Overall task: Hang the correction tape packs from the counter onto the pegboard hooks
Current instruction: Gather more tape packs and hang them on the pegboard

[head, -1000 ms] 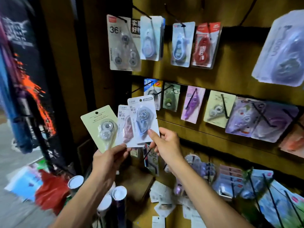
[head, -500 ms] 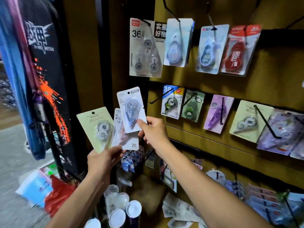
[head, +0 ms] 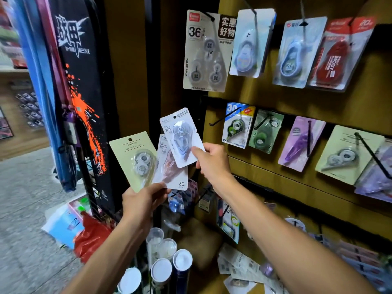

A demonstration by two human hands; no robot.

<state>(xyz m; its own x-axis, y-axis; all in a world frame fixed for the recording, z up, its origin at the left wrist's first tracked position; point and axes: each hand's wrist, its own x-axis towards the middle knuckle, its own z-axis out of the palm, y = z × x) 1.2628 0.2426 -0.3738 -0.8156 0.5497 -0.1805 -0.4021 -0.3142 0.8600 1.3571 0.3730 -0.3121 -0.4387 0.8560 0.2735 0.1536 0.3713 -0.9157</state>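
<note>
My right hand [head: 212, 161] pinches the lower right corner of a white pack with a blue correction tape [head: 181, 136], held up left of the pegboard [head: 275, 98]. My left hand [head: 142, 200] grips two packs by their bottom edges: a pale green pack [head: 133, 160] with a clear tape, and a white pack with a pink tape [head: 169, 168]. The blue pack overlaps the pink one. A bare black hook [head: 224, 117] juts out just right of the blue pack, in front of a blue-topped pack with a green tape [head: 236, 126].
Several correction tape packs hang in two rows, including a value pack [head: 204, 52] and a purple pack [head: 300, 143]. A black bag with orange splashes [head: 82, 98] hangs on the left. White-capped tubes [head: 167, 264] stand below my arms; loose packs lie at the lower right.
My right hand has pulled the blue pack out of the left hand's fan and lifted it up and right toward the bare hook. The view has shifted left.
</note>
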